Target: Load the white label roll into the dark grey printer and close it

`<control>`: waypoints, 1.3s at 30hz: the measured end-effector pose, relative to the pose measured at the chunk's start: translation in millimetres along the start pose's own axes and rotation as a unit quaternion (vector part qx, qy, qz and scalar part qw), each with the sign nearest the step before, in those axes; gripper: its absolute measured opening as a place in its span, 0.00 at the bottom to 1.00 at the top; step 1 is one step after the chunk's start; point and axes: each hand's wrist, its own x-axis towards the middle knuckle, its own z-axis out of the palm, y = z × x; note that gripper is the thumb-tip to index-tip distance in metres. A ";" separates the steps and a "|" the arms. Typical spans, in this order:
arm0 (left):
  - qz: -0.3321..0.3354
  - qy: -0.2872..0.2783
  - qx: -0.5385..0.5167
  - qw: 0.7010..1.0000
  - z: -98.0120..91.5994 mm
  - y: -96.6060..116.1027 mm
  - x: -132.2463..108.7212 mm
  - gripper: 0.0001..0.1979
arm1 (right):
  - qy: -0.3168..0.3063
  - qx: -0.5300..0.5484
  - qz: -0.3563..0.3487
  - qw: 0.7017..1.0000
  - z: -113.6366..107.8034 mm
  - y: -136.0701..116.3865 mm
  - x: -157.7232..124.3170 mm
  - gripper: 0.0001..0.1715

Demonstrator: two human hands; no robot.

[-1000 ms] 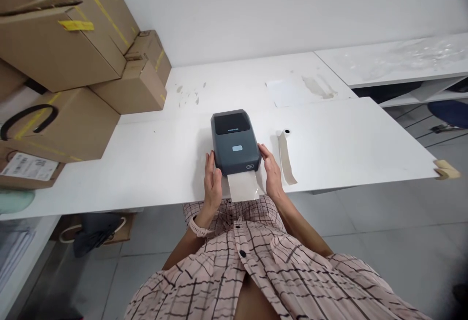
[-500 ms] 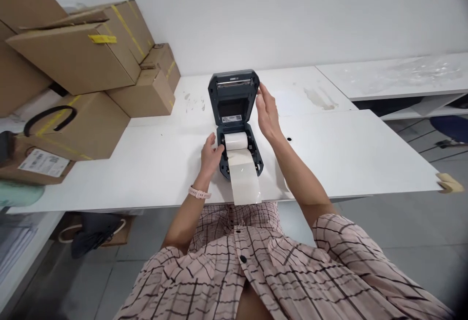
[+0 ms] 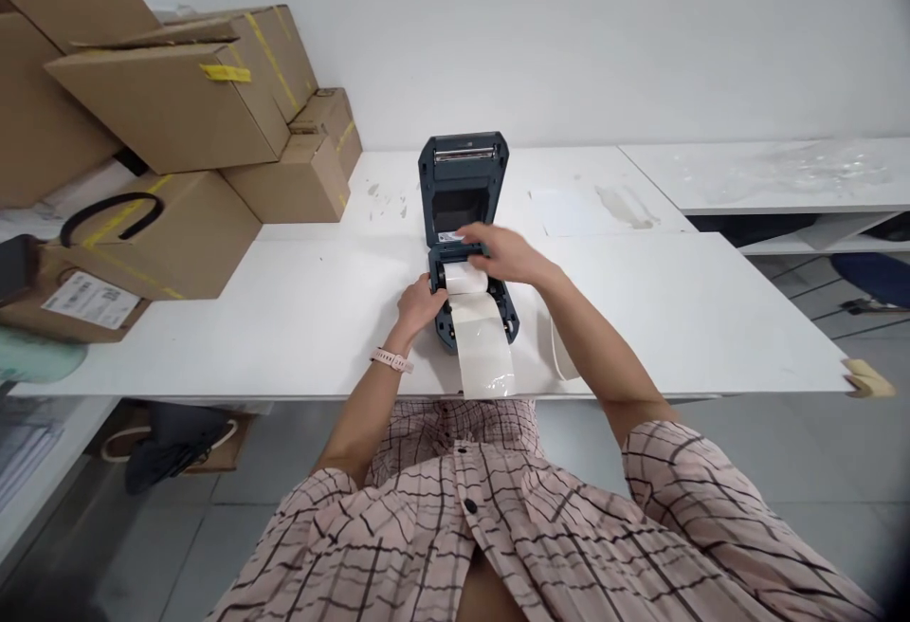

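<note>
A dark grey label printer (image 3: 462, 188) stands near the front of a white table (image 3: 299, 319) with its lid tipped up and back. Inside lies a white paper roll (image 3: 462, 279), and its paper strip (image 3: 484, 352) runs out over the table's front edge. My left hand (image 3: 419, 304) grips the printer's left side beside the roll. My right hand (image 3: 501, 254) reaches into the open bay, fingers curled over the top of the roll. A loose paper strip (image 3: 561, 356) lies to the right, partly hidden by my right forearm.
Several cardboard boxes (image 3: 171, 110) are stacked at the table's back left. A second white shelf surface (image 3: 768, 172) adjoins at the right. A dark bag (image 3: 171, 432) sits on the tiled floor under the table. A beige piece (image 3: 868, 378) sticks out at the table's right corner.
The printer lid went from closed to fully open. My right hand left the lid and came down onto the roll; my left hand stayed at the printer's left side.
</note>
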 end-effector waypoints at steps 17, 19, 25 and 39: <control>0.043 -0.040 0.023 0.998 -7.0 2.4 -5.4 0.21 | -0.184 0.166 -0.097 0.964 -45.3 25.9 -10.9 0.60; 0.046 -0.036 0.004 0.998 -5.9 1.2 -5.9 0.21 | -0.127 0.190 -0.089 0.969 -65.3 44.2 -26.7 0.58; 0.045 -0.043 0.021 0.998 -7.4 2.3 -4.1 0.20 | 0.020 0.249 0.064 0.966 -38.0 106.8 -37.4 0.54; 0.083 -0.065 0.033 0.994 -19.1 -4.6 6.3 0.18 | 0.027 0.342 0.167 0.924 6.0 144.3 -69.6 0.55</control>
